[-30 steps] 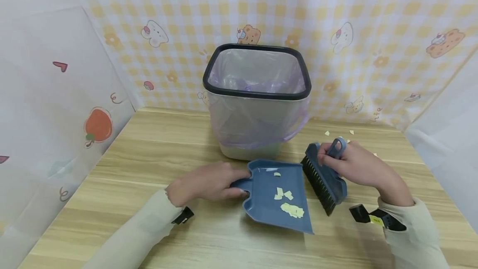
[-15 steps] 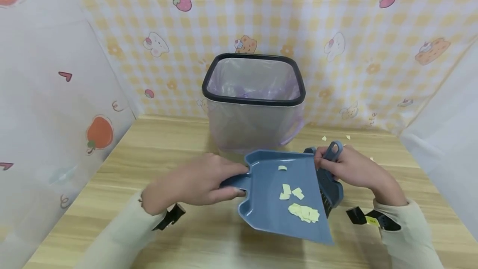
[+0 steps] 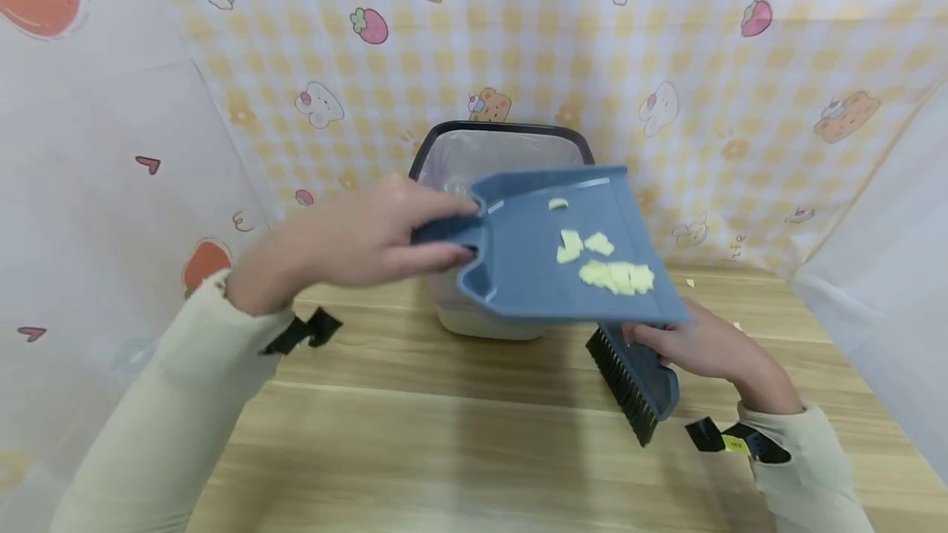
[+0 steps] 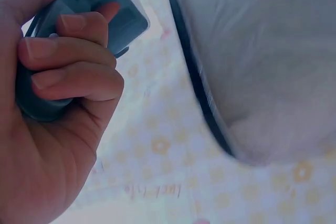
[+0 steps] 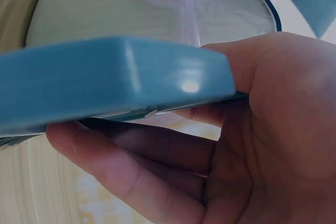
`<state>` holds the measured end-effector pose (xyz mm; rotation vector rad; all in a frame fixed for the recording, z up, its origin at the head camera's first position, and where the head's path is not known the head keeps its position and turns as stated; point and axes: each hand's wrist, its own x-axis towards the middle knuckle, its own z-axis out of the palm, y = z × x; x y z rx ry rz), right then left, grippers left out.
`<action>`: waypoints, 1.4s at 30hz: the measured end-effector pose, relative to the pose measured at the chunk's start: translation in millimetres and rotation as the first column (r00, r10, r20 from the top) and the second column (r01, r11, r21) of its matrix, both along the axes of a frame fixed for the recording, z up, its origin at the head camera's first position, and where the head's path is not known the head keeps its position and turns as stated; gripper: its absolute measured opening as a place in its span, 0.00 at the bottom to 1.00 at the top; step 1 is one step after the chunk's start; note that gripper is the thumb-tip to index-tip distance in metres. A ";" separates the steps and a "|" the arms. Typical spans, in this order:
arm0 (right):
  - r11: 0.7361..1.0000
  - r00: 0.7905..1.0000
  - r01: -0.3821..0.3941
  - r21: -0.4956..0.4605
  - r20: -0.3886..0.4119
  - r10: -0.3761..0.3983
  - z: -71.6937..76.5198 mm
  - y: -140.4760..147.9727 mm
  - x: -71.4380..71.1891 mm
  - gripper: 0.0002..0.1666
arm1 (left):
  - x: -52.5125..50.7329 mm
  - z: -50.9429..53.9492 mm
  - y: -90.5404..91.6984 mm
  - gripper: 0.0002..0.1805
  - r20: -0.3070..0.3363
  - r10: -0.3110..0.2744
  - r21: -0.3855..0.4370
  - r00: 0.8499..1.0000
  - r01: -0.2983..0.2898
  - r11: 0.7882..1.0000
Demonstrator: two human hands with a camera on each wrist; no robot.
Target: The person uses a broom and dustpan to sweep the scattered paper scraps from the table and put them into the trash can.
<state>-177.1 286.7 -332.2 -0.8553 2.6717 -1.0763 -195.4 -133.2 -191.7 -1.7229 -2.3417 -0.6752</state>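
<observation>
In the head view my left hand (image 3: 363,229) grips the handle of a blue-grey dustpan (image 3: 518,245), held up in front of the trash can's opening. Several pale yellow scraps (image 3: 618,276) lie on the pan, most of them clustered by its near side. The left wrist view shows the fingers curled round the handle (image 4: 39,100), with the trash can (image 4: 262,66) beside it. My right hand (image 3: 714,348) holds a matching hand brush (image 3: 640,373), bristles downward, low over the table at right. The dustpan's corner covers part of that hand and brush.
The white trash can (image 3: 485,326), with a black rim (image 3: 511,127) and clear purplish liner, stands at the back of the wooden table (image 3: 385,442). A few scraps (image 3: 690,282) lie at the table's back right. A patterned cloth (image 3: 689,48) hangs behind.
My left hand has lifted the dustpan off the table, up in front of the trash can, with the scraps still on it. The brush stays at right in my right hand.
</observation>
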 end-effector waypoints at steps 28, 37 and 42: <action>0.998 0.997 0.041 0.057 0.055 -0.044 2.9 -4.9 -1.6 0.12 | -91.6 32.3 -25.7 0.10 -0.712 0.248 -0.090 0.657 -0.435 0.896; 0.998 0.998 0.039 0.048 0.045 -0.041 3.1 -5.4 -2.2 0.13 | -94.1 24.9 -18.2 0.09 -0.868 0.138 -0.007 0.477 -0.289 0.957; 0.998 0.998 0.034 0.045 0.043 -0.036 2.9 -5.1 -2.6 0.13 | -87.6 27.1 -23.7 0.14 -0.829 0.250 0.062 0.501 -0.362 0.930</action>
